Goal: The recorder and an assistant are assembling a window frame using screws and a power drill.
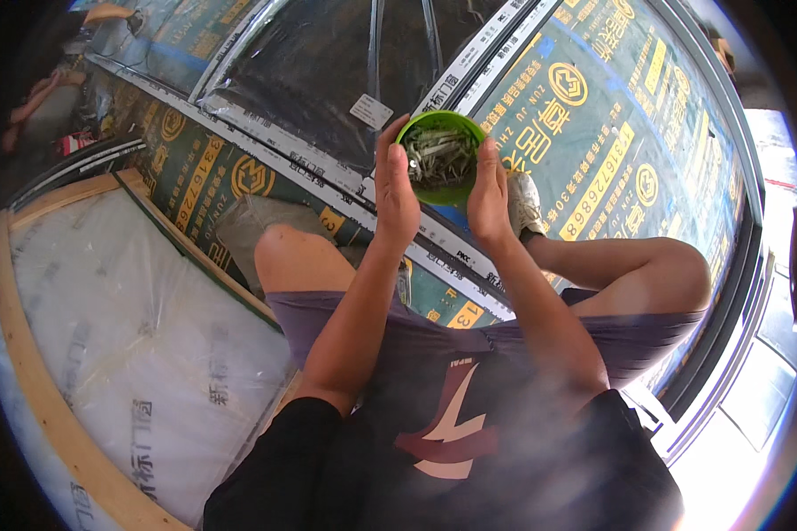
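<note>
A bright green round tub [447,191] is held up in front of me, between my two palms. Its inside shows a pile of thin, pale grey-white pieces [443,150], too small to tell what kind. My left hand [397,186] is pressed along the tub's left side, fingers pointing away from me. Against the right side lies my right hand [489,190] in the same way. The tub hangs over a white-taped frame bar [452,252], above my crossed legs.
Green printed protective sheeting [584,150] covers the floor. Ahead lies a dark glazed frame [310,80] with a white label [371,111]. A wooden-edged, plastic-wrapped panel [133,327] is at my left. Another person's arm [40,97] shows at far left.
</note>
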Tool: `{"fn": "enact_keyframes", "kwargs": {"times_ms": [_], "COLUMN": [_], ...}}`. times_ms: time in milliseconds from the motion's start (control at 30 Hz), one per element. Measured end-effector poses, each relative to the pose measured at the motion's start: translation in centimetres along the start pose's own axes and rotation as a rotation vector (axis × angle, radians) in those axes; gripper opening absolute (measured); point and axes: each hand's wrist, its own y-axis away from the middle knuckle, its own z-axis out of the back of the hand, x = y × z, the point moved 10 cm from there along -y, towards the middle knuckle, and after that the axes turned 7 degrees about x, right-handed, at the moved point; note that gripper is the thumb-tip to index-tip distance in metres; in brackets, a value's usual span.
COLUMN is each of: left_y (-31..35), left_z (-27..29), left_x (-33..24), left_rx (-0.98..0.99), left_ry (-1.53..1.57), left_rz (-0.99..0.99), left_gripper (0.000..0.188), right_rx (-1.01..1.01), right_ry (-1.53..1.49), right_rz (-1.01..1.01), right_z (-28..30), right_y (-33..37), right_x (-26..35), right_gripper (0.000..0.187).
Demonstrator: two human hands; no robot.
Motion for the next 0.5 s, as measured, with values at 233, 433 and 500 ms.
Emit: {"fn": "enact_keyframes", "kwargs": {"times_ms": [233, 433, 500], "left_y": [0.4, 0.8, 0.8], "left_z": [0.3, 0.2, 0.3], "left_x": [0.3, 1.0, 1.2], "left_rx": [0.007, 0.018, 0.013], "left_ry": [-0.005, -0.001, -0.021], "left_rz": [-0.017, 0.001, 0.01], "left_gripper": [0.053, 0.068, 0.071], "right_rx": [-0.012, 0.013, 0.011], "right_ry": [0.004, -0.067, -0.122], "right_rz": [-0.115, -0.127, -0.113], "right_z": [-0.2, 0.1, 0.1], "right_y": [0.4, 0.4, 0.4], "right_x": [-0.5, -2.5, -2.9], "right_gripper": [0.071, 0.079, 0.079]}}
